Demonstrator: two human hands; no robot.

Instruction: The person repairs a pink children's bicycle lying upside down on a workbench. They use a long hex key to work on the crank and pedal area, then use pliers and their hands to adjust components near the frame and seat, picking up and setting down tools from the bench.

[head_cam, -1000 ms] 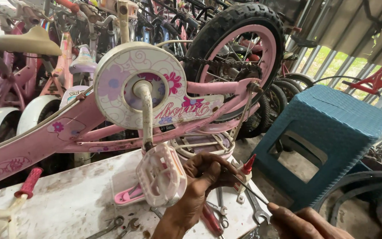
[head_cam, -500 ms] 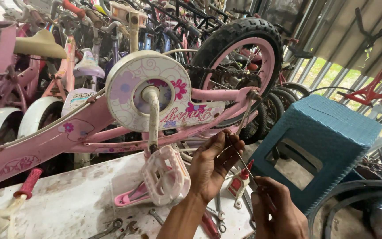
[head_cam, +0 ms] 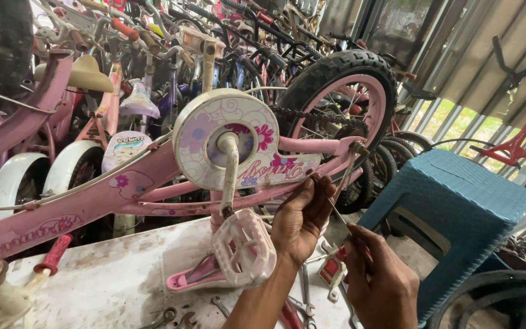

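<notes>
A pink child's bike (head_cam: 123, 198) lies across a white table (head_cam: 111, 286), with its flowered white chain guard (head_cam: 205, 137) and white pedal (head_cam: 245, 247) facing me. My left hand (head_cam: 302, 222) is raised to the lower pink frame tube. Its fingertips are pinched together there, at the tip of a thin metal tool (head_cam: 338, 214). My right hand (head_cam: 382, 283) is lower and to the right, gripping that tool's handle end. The shaft slants up and left between the two hands. The rear wheel (head_cam: 380, 91), black tyre on a pink rim, stands just behind.
A blue plastic stool (head_cam: 458, 207) stands close on the right. Wrenches (head_cam: 304, 295) and small parts lie on the table under my hands, and a red-handled tool (head_cam: 53, 256) lies at the left. Many other bikes crowd the back. A tyre (head_cam: 488, 298) lies at the lower right.
Both hands have risen from the table toward the frame tube. The right hand brought the thin tool up and the left hand's fingers closed at its tip. My view has moved closer.
</notes>
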